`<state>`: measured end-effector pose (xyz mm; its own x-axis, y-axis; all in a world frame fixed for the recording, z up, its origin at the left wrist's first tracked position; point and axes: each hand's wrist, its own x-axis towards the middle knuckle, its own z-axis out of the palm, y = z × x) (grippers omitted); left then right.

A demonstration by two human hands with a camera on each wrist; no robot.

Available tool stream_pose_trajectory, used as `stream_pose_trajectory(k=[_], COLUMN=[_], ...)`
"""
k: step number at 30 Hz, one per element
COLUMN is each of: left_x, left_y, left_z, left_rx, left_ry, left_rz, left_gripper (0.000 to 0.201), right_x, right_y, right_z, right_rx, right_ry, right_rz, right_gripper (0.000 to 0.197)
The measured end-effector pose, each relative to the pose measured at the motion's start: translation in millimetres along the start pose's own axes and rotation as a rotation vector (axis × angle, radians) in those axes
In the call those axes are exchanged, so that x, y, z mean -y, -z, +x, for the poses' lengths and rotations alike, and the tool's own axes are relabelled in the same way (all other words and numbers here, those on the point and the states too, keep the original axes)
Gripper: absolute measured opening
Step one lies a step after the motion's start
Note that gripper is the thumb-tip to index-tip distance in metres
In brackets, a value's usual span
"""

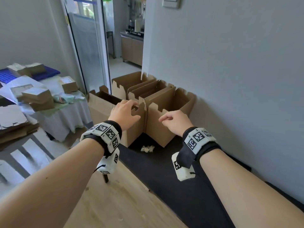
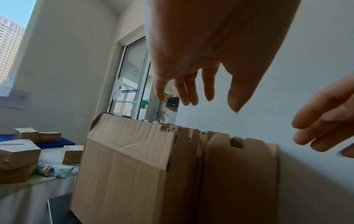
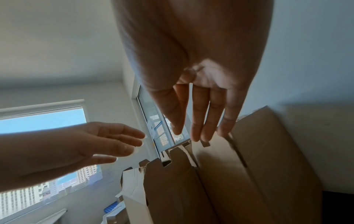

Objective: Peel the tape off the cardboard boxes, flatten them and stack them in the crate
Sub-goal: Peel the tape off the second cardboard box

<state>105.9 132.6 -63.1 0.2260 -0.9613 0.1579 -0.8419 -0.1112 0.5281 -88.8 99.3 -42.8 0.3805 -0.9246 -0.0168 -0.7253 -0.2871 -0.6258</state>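
cardboard boxes (image 1: 154,102) stand open-topped in a tight cluster on the floor against the grey wall (image 1: 238,66), on the far end of a dark mat (image 1: 172,170) that runs along the wall's foot. at least four are visible, flaps up, with notched top edges. the two nearest meet at a vertical seam; the left front box (image 2: 124,174) and the right front box (image 3: 229,181) stand side by side, touching.

left hand (image 1: 125,113) is over the top edge of the left front box, fingers loosely curved; from the head view it looks to be at the rim, but the left wrist view shows the fingers (image 2: 188,91) spread above the cardboard with a gap, gripping nothing. right hand (image 1: 175,121) hovers in front of the right front box, fingers relaxed and slightly bent, holding nothing; the right wrist view shows its fingertips (image 3: 197,131) just above that box's rim. contact cannot be confirmed for either hand.

a crumpled wad of clear tape (image 1: 147,148) lies on the mat just in front of the two near boxes.

at the left side of the room a white-covered table (image 1: 65,116) carries small brown cartons (image 1: 37,97) and papers; a blue crate (image 1: 9,76) sits at its far edge. flattened cardboard (image 1: 14,127) is piled at the left edge of the head view. the floor (image 1: 118,203) is light wood.
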Motion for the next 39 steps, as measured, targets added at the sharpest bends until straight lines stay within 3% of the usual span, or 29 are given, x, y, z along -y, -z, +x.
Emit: stream_pose_trajectory(k=[4,8,13,22,31,36,39], left_x=[23,38,48,66,83,80,78], left_y=[1,-5,-13,9,57,77,82], left_z=[46,79,95,100,90,87,82], left_rx=[0.037,0.194,0.374,0.263,0.059,-0.056,-0.059], left_ry=[0.050,0.069,-0.012,-0.137,-0.093,-0.049,0.009], left_rz=[0.067,0.254,0.444,0.286,0.005,-0.191,-0.344], left_gripper=[0.051,0.046,0.040,0.025,0.032,0.030,0.023], right_x=[13,20,20,38,57,61,58], right_y=[-18,-37,-62,-79,-92,-87,-80], right_z=[50,87,105,110,89,74,64], right_rx=[0.090,0.171,0.229,0.174,0.069,-0.047,-0.130], right_ry=[0.026,0.021,-0.009,-0.093,-0.213,-0.250,-0.250], right_rz=[0.007,-0.042,-0.025,-0.023,-0.044,-0.013,0.040], right_gripper=[0.023,0.025,0.029,0.031,0.031,0.031,0.032])
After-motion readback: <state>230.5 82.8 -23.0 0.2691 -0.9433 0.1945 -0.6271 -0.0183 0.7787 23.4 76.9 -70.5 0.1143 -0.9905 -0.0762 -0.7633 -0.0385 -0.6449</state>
